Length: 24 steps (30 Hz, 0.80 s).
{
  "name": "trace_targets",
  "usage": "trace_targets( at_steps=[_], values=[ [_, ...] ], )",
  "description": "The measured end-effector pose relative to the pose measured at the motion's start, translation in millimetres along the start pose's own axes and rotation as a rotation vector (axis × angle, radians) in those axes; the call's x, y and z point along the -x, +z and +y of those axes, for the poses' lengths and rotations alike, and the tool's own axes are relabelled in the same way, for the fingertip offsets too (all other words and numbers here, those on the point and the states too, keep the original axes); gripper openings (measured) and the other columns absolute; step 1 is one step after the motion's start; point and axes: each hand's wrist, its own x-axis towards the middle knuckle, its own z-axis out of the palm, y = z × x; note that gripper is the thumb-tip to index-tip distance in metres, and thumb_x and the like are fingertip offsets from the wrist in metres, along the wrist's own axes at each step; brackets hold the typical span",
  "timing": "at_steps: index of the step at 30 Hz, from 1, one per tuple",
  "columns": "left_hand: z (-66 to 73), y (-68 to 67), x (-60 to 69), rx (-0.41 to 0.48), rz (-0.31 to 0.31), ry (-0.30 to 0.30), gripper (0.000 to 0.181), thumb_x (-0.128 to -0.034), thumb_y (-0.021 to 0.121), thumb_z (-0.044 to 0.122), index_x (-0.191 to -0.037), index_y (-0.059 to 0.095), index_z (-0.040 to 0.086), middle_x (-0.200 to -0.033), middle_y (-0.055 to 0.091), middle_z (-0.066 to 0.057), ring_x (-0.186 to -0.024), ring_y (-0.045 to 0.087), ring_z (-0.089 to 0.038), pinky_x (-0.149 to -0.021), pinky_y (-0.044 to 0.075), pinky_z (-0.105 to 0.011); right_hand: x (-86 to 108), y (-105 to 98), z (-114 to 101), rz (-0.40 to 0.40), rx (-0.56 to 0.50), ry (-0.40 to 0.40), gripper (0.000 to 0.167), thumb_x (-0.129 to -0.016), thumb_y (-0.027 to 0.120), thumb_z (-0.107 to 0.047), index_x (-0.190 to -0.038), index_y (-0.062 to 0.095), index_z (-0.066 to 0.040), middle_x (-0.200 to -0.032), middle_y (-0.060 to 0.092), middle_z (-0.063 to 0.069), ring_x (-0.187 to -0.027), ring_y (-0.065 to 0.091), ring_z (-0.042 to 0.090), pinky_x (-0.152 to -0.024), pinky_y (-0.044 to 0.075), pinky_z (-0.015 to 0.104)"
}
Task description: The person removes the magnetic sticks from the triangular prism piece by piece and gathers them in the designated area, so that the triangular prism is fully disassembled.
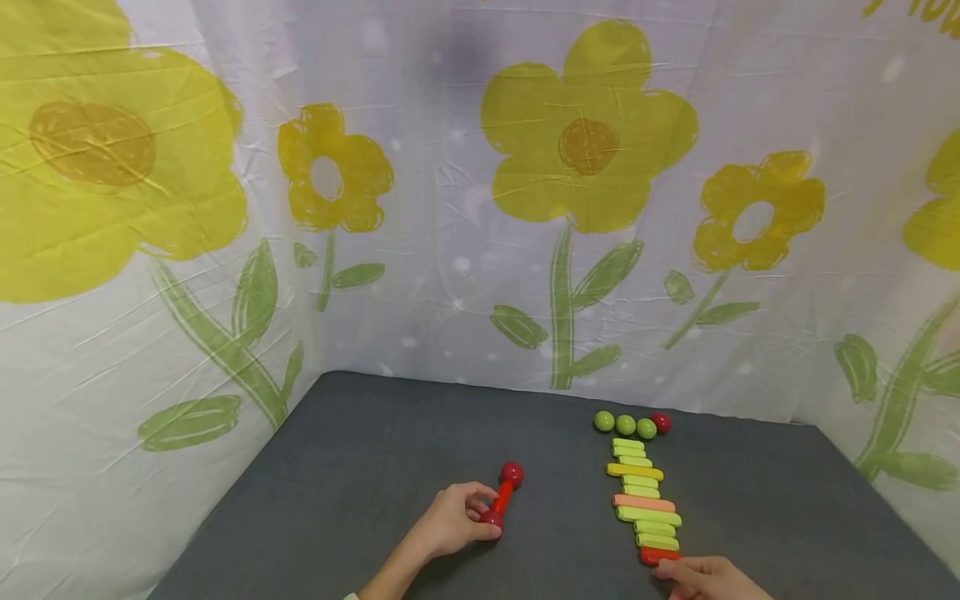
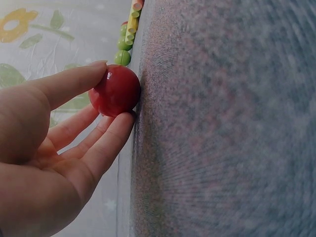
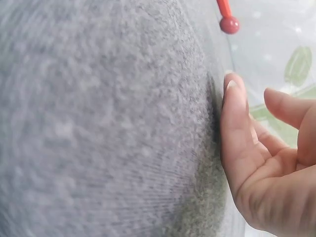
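In the head view, two red balls and a red rod point(image 1: 503, 497) between them form a dumbbell shape on the dark tabletop. My left hand point(image 1: 452, 518) pinches the nearer red ball point(image 2: 116, 91) between thumb and fingers. Over at the right, my right hand point(image 1: 709, 577) is at the near end of a column of coloured rods, its fingertips by a red rod point(image 1: 659, 556). The right wrist view has the thumb of my right hand point(image 3: 269, 163) apart from the fingers, with nothing seen between them. Whether the fingertips touch that rod cannot be told.
Light green rods point(image 1: 649, 517), a yellow rod point(image 1: 634, 472) and a salmon rod point(image 1: 643, 503) make up the column. Beyond its far end sit three green balls point(image 1: 626, 425) and a red ball point(image 1: 661, 423). A flower-printed cloth point(image 1: 442, 317) hangs behind the table point(image 1: 390, 442).
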Motion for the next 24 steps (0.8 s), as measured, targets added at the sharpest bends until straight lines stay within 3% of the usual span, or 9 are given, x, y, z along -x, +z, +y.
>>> trace_targets(
  at_steps=[4, 10, 13, 24],
  values=[
    [1.0, -0.1, 0.0, 0.002, 0.002, -0.005, 0.038, -0.0733, 0.082, 0.004, -0.108, 0.066, 0.002, -0.083, 0.060, -0.003, -0.074, 0.058, -0.017, -0.063, 0.051, -0.032, -4.8, -2.7, 2.3, -0.035, 0.025, -0.025, 0.062, -0.091, 0.056, -0.052, -0.114, 0.065, 0.005, -0.085, 0.063, 0.004, -0.072, 0.057, 0.018, -0.069, 0.049, 0.030],
    [-0.1, 0.5, 0.1, 0.003, 0.005, -0.003, 0.038, -0.0729, 0.082, 0.003, -0.107, 0.066, 0.002, -0.083, 0.060, -0.003, -0.074, 0.058, -0.017, -0.063, 0.051, -0.032, -11.5, -3.7, -0.3, -0.192, -0.025, -0.088, 0.057, -0.094, 0.054, -0.048, -0.121, 0.062, 0.002, -0.096, 0.064, 0.008, -0.083, 0.060, 0.021, -0.076, 0.052, 0.034],
    [-1.3, 0.7, 0.2, 0.002, 0.010, 0.001, 0.038, -0.0724, 0.082, 0.003, -0.107, 0.066, 0.002, -0.083, 0.059, -0.003, -0.074, 0.058, -0.017, -0.064, 0.051, -0.032, -12.3, 2.2, -6.1, -0.236, -0.074, -0.130, 0.053, -0.096, 0.054, -0.043, -0.122, 0.060, 0.003, -0.095, 0.065, 0.006, -0.082, 0.060, 0.019, -0.078, 0.052, 0.033],
    [-0.9, 1.5, 0.4, -0.009, 0.016, 0.029, 0.038, -0.0720, 0.083, 0.003, -0.106, 0.066, 0.002, -0.084, 0.060, -0.002, -0.076, 0.058, -0.017, -0.067, 0.052, -0.034, -27.0, 30.0, -33.6, -0.353, -0.202, -0.167, 0.044, -0.100, 0.049, -0.034, -0.124, 0.058, 0.002, -0.094, 0.064, 0.003, -0.085, 0.061, 0.013, -0.080, 0.051, 0.028]
  ],
)
